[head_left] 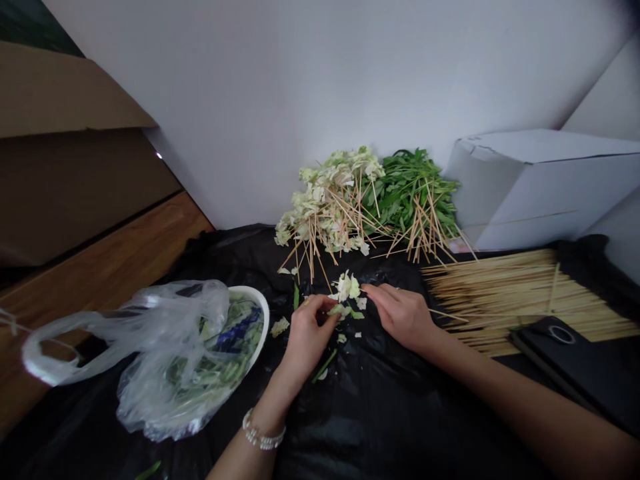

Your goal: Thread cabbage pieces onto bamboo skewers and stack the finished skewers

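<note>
My left hand (309, 331) has thumb and fingertips pinched together on a pale green cabbage leaf piece (341, 309). My right hand (404, 316) is closed around a thin bamboo skewer (449, 315), whose tail sticks out behind the wrist. Between the two hands, a ruffled bunch of whitish cabbage leaves (346, 287) sits at the skewer's front end; the tip itself is hidden. Small leaf scraps (358, 315) lie on the black plastic sheet (390, 407) beneath. Beyond the hands are skewered cabbage pieces (325, 187) in a heap, beside skewered leafy greens (410, 180).
At left, a clear plastic bag (165, 333) partly covers a white-rimmed bowl (265, 313) of greens. Bare skewers (505, 293) spread at right, with a dark phone (565, 363) nearby. A white box (545, 187) stands against the wall; a cardboard box (75, 173) is far left.
</note>
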`<state>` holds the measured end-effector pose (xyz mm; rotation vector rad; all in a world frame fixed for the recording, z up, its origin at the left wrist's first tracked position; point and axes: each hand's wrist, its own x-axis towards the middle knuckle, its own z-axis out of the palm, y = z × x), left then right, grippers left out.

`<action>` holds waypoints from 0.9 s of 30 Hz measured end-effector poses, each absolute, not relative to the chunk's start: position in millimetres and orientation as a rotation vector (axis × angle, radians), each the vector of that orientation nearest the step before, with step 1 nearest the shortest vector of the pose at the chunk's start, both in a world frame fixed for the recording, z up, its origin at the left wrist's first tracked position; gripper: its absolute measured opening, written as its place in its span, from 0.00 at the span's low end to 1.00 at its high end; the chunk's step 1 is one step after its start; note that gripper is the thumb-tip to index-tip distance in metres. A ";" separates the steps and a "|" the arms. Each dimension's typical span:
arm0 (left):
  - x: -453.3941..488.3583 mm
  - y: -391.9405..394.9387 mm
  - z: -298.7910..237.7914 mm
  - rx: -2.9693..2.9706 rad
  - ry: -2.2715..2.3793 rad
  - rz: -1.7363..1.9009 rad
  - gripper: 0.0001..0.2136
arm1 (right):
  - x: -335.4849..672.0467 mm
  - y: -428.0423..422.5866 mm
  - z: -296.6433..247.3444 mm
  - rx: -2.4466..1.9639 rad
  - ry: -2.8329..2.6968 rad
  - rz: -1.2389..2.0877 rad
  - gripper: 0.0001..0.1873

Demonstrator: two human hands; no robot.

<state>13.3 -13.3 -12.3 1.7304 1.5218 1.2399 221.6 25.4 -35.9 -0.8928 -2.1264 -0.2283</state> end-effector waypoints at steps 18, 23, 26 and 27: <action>9.7 -7.1 -8.7 1.163 1.427 1.613 0.14 | 219.4 21.1 -38.7 -0.802 -2.248 -0.317 0.17; 12.4 -9.3 -5.3 1.177 1.446 1.596 0.15 | 219.2 20.9 -38.1 -0.803 -2.252 -0.335 0.16; 13.5 -10.7 -3.9 1.201 1.460 1.595 0.15 | 218.9 20.6 -36.9 -0.804 -2.248 -0.342 0.16; 13.6 -11.1 -3.8 1.211 1.463 1.592 0.15 | 218.7 20.5 -36.5 -0.802 -2.249 -0.346 0.16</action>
